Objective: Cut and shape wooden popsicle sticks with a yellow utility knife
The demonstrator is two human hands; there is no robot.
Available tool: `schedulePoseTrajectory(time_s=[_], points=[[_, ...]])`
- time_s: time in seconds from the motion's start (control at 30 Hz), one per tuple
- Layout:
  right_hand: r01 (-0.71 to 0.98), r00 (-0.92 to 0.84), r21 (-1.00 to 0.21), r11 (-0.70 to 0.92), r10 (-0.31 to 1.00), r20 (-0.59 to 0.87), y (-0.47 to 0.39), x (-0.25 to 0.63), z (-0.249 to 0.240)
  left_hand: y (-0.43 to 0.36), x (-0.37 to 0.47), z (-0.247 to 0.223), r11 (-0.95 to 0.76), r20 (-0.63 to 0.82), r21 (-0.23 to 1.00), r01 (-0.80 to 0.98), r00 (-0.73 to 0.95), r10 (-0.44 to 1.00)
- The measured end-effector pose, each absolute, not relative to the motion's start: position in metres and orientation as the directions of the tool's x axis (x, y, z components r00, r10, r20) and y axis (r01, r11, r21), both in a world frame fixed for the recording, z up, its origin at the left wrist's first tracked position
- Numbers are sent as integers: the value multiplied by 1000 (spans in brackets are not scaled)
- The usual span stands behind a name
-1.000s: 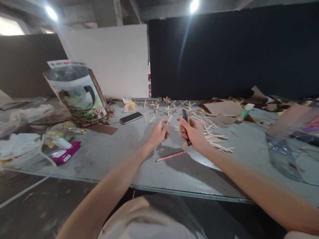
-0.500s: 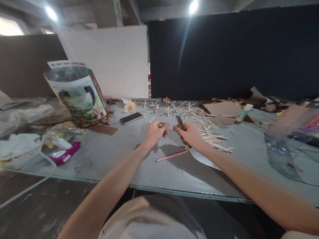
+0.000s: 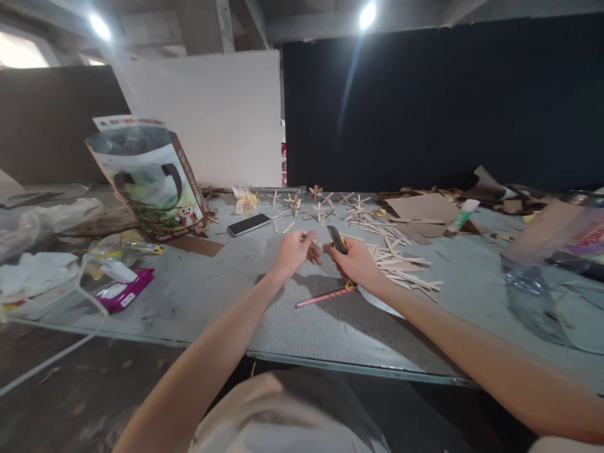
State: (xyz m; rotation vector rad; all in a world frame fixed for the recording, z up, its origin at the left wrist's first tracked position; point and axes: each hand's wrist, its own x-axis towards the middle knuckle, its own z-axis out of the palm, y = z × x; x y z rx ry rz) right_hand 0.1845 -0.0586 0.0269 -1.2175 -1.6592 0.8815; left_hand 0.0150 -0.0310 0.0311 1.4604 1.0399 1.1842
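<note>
my right hand [image 3: 357, 261] clasping a utility knife [image 3: 337, 239], long axis slanting, dark end away from the pencil [image 3: 324, 298], left hand [image 3: 296, 253] beyond the pencil, its hold i can't tell

I can make out no whole word or number from here. Left of the left hand [image 3: 296, 253], the printed bag [image 3: 153, 179] bears blurred dark and red characters on its top strip [image 3: 129, 122] and pale lettering near its base. Well right of the right hand [image 3: 355, 259], pinkish-purple lettering [image 3: 589, 241] on a see-through container [image 3: 538, 234] is equally illegible to me.
</note>
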Motion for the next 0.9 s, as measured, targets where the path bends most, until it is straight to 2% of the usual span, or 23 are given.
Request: schedulePoseTrajectory(time_s=[0.17,0.3,0.4,0.6,0.9], points=[[283,-84,-916,284,959,271,-58,183,26,-31,14,33,-206,212,977,-52,174,962],[297,-43,-902,314,948,316,-55,185,26,-34,17,28,-330,309,943,47,243,919],[343,-66,-877,337,940,336,-53,186,26,-32,20,23,-370,347,925,83,206,915],[463,-164,-740,488,868,469,-52,191,27,-30,20,21,-303,297,952,31,129,946],[607,-283,-506,613,762,583,-51,200,26,-25,15,22,-352,363,897,268,10,932]])
